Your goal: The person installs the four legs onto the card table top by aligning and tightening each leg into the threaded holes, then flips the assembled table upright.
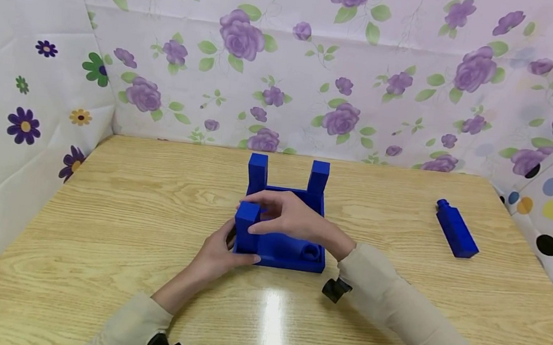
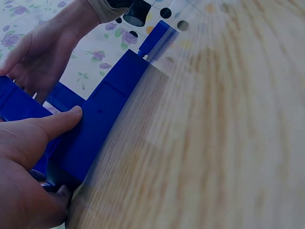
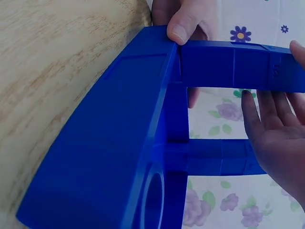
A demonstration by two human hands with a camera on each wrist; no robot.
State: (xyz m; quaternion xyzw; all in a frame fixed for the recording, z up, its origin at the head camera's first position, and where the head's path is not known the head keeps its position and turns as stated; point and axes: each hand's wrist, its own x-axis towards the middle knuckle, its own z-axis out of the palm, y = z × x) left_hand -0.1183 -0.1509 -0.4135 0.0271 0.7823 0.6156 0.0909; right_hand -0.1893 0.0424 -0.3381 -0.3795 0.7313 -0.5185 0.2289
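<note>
A blue plastic base [image 1: 291, 265] with a raised rim lies on the table, looking like a small stool or table turned upside down. Square blue posts stand upright at three of its corners. My left hand [image 1: 213, 253] grips the near left corner, thumb on the front side [image 2: 97, 114]. With thumb and fingers, my right hand [image 1: 297, 217] holds the near left post [image 1: 247, 220] close to its top. A round socket [image 1: 310, 251] shows at the near right corner, with no post in it. Part of the base's inside is hidden under my right hand.
A loose blue post [image 1: 456, 232] with a narrow, threaded-looking end lies on the wooden table [image 1: 395, 209] to the right. The two far posts [image 1: 258, 171] rise at the back corners. Flower-patterned sheeting [image 1: 297, 84] hangs behind the table and at its left side.
</note>
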